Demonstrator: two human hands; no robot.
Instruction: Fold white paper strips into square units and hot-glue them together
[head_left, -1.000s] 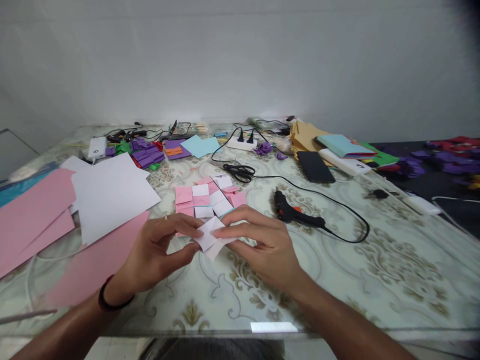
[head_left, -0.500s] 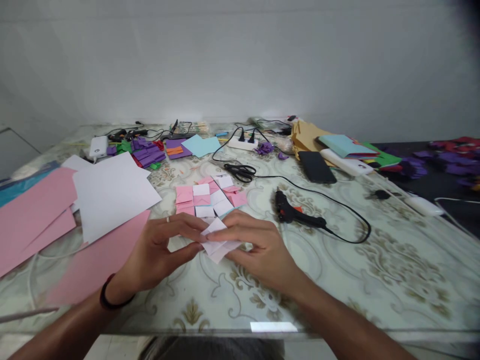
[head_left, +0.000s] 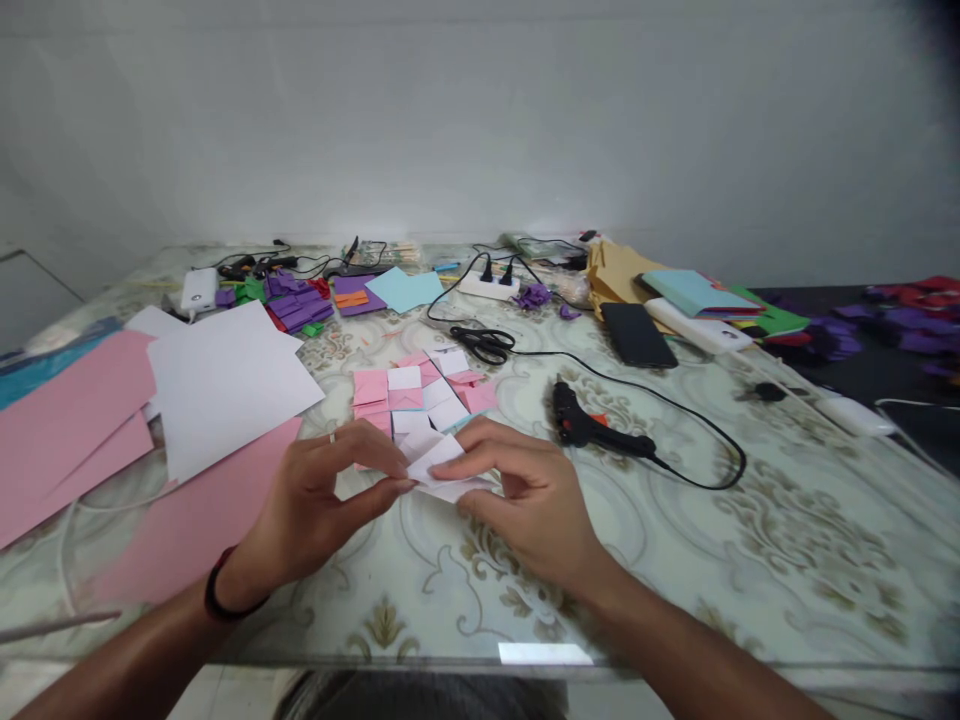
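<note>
Between my two hands, just above the table, is a small folded piece of white paper (head_left: 436, 462). My left hand (head_left: 326, 500) pinches its left edge between thumb and fingertips. On the right side, my right hand (head_left: 517, 490) grips it with the thumb below and the fingers on top. Part of the paper is hidden behind my fingers. Right behind it lie several small folded pink and white paper pieces (head_left: 406, 398). A black glue gun (head_left: 600, 430) rests on its side to the right of my right hand.
Large white sheets (head_left: 232, 385) and pink sheets (head_left: 67, 430) spread at left. Scissors (head_left: 484, 343) lie beyond the folded pieces. A black phone (head_left: 637, 334) and a power strip (head_left: 489, 287) are farther back. The glue gun's cord (head_left: 697, 405) loops across the right side.
The folded white paper has been turned and tilted between my fingers, so its lower point no longer hangs toward me. Both hands keep hold of it in nearly the same place.
</note>
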